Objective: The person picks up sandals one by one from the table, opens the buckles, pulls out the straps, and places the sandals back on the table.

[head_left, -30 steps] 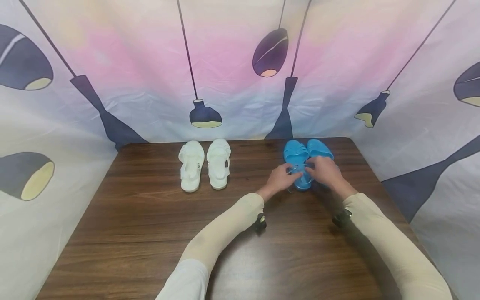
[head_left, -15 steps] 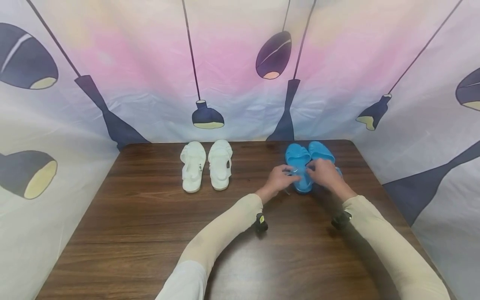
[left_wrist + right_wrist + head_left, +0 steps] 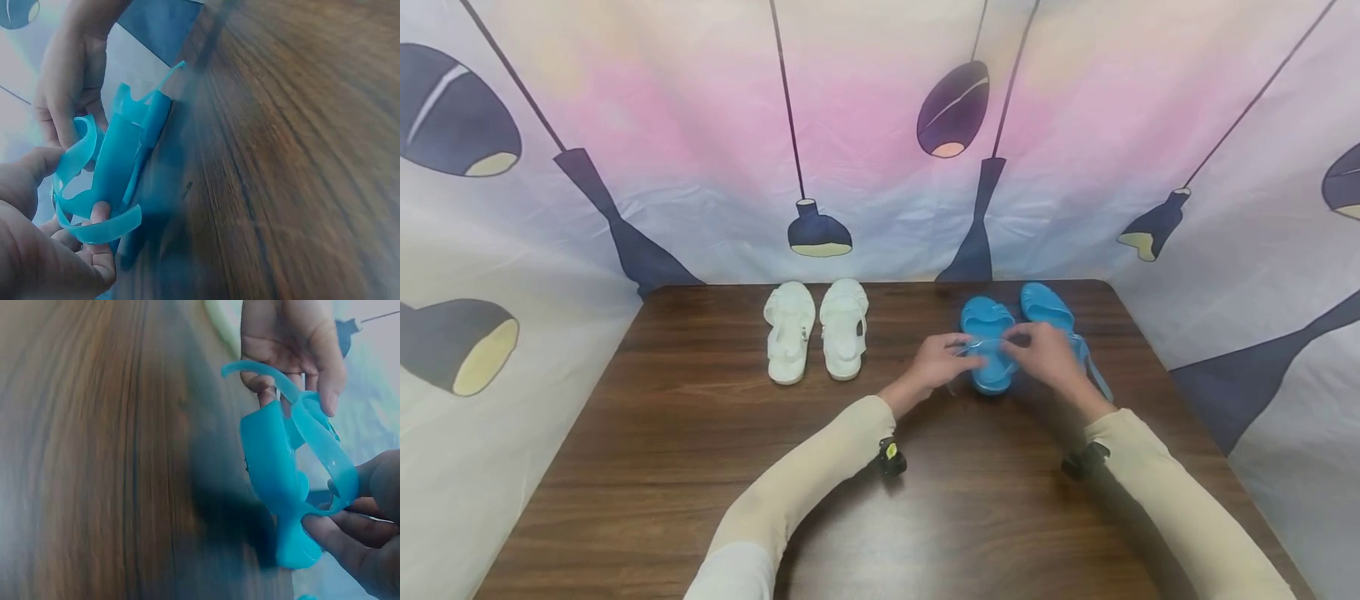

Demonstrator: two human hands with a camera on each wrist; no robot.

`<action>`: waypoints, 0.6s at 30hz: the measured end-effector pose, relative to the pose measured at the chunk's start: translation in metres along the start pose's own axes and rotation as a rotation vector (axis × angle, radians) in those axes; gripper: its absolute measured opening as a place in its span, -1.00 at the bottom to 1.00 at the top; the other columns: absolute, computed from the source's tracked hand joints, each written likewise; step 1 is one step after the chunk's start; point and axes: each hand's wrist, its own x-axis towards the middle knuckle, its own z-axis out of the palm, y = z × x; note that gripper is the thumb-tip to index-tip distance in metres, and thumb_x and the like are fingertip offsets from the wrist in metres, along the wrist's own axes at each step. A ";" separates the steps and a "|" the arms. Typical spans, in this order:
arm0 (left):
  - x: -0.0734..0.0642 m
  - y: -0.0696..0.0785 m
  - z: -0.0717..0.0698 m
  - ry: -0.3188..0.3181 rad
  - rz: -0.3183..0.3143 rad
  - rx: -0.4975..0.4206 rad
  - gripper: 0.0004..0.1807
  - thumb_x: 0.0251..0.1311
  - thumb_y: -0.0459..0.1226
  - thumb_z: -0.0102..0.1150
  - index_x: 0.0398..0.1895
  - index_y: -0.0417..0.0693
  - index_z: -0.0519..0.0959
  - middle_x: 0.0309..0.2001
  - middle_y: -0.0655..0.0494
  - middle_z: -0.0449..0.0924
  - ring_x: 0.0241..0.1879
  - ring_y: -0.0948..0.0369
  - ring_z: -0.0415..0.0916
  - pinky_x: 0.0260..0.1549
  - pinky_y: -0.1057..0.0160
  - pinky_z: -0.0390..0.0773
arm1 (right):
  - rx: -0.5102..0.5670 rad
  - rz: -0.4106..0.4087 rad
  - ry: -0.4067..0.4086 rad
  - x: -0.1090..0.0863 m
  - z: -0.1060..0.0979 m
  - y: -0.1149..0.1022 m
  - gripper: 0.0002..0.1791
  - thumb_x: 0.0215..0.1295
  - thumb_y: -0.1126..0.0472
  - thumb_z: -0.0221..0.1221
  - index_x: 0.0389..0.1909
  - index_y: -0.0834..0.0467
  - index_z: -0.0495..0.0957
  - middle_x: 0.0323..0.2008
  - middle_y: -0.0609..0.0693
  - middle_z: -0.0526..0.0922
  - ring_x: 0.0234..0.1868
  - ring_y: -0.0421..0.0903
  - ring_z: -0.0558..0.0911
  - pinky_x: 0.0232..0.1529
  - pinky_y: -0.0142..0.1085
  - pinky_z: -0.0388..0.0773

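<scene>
A blue sandal (image 3: 986,315) with its toe toward the back wall lies between both hands at the right of the table. The left hand (image 3: 937,362) pinches its ankle strap from the left. From the other side, the right hand (image 3: 1042,353) pinches the same strap, which spans the heel opening. In the left wrist view the strap (image 3: 80,154) arches up in a loop, and its free end sticks out past the left fingers. The right wrist view shows the strap (image 3: 325,447) curving between the two hands. A second blue sandal (image 3: 1045,305) stands to the right, its loose strap trailing outward.
A pair of white sandals, left one (image 3: 787,333) and right one (image 3: 843,329), stands at the back left-centre. The brown wooden table (image 3: 647,467) ends at a fabric backdrop (image 3: 700,167) printed with lamps. Small dark wrist cameras sit on both forearms.
The held blue sandal has shifted left and slightly nearer, apart from its mate, whose strap now shows. The left hand moved left with it; both hands keep the strap.
</scene>
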 end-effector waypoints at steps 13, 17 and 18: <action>-0.062 -0.004 -0.041 0.057 0.001 0.055 -0.37 0.13 -0.05 0.51 0.26 -0.03 0.60 0.27 0.01 0.60 0.28 0.05 0.54 0.14 0.10 0.60 | 0.153 -0.079 -0.011 -0.025 0.024 -0.044 -0.67 0.36 0.06 0.35 0.05 0.14 0.71 -0.07 0.08 0.77 -0.09 0.01 0.73 -0.12 -0.06 0.71; -0.084 -0.006 -0.053 0.054 0.019 0.076 -0.38 0.15 -0.07 0.50 0.27 -0.05 0.60 0.27 -0.01 0.59 0.27 0.04 0.54 0.13 0.10 0.61 | 0.207 -0.101 -0.032 -0.032 0.036 -0.054 -0.70 0.33 0.06 0.38 0.00 0.10 0.73 -0.15 0.00 0.78 -0.13 -0.05 0.73 -0.17 -0.14 0.72; -0.089 -0.007 -0.056 0.054 0.026 0.075 -0.39 0.15 -0.09 0.50 0.26 -0.06 0.60 0.27 -0.02 0.60 0.27 0.03 0.54 0.13 0.10 0.61 | 0.221 -0.112 -0.039 -0.034 0.039 -0.056 -0.71 0.33 0.06 0.38 0.00 0.09 0.73 -0.15 -0.02 0.77 -0.13 -0.06 0.72 -0.18 -0.15 0.72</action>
